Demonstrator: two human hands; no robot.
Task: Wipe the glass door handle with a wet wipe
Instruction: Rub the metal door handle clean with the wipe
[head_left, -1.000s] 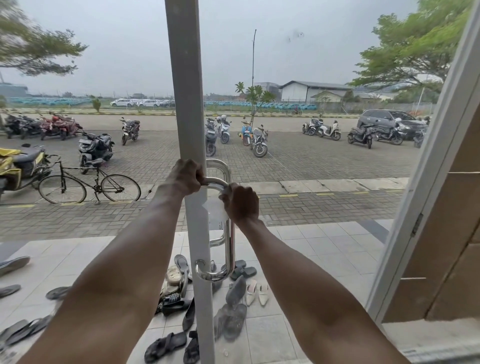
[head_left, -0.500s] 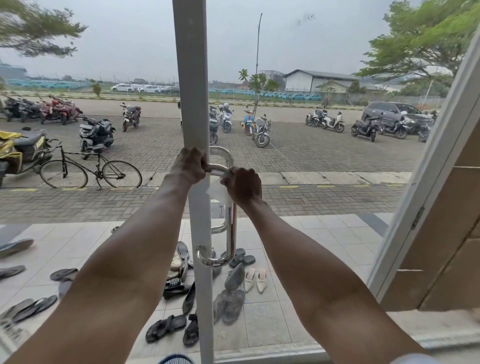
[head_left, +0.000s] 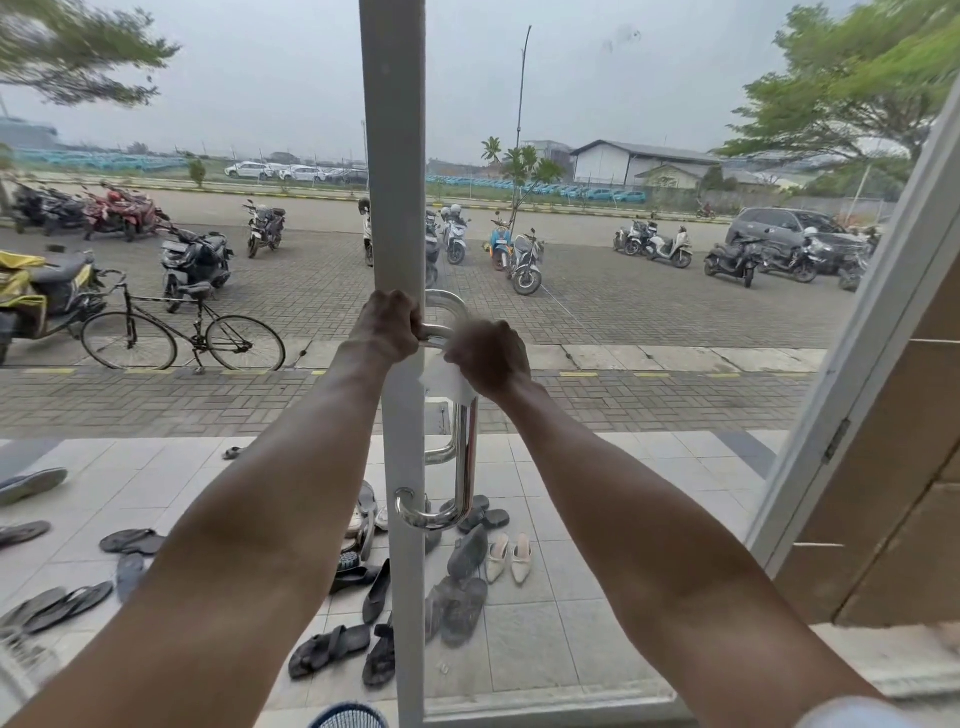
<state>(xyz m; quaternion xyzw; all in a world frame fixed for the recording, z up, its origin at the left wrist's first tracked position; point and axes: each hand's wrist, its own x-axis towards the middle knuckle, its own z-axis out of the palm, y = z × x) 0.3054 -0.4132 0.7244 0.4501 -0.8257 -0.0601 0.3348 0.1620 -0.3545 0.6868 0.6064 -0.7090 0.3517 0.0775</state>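
A polished steel D-shaped door handle (head_left: 465, 457) is fixed to the white frame (head_left: 392, 156) of a glass door, straight ahead of me. My left hand (head_left: 389, 325) grips the handle's top bend, next to the frame. My right hand (head_left: 488, 356) is closed around the upper part of the vertical bar, pressing a white wet wipe (head_left: 441, 382) against it. The wipe hangs out below my fist. The lower bar and bottom bend of the handle are bare and shiny.
Through the glass, several sandals and shoes (head_left: 462, 577) lie on the tiled porch. Beyond are a bicycle (head_left: 182, 338), parked motorbikes and a car. The side frame of the doorway (head_left: 852, 374) with a hinge slants at the right.
My right hand has stayed near the top of the bar with the wipe, shifting slightly. My head has tilted, so the handle sits a little higher in view. The left hand keeps its grip.
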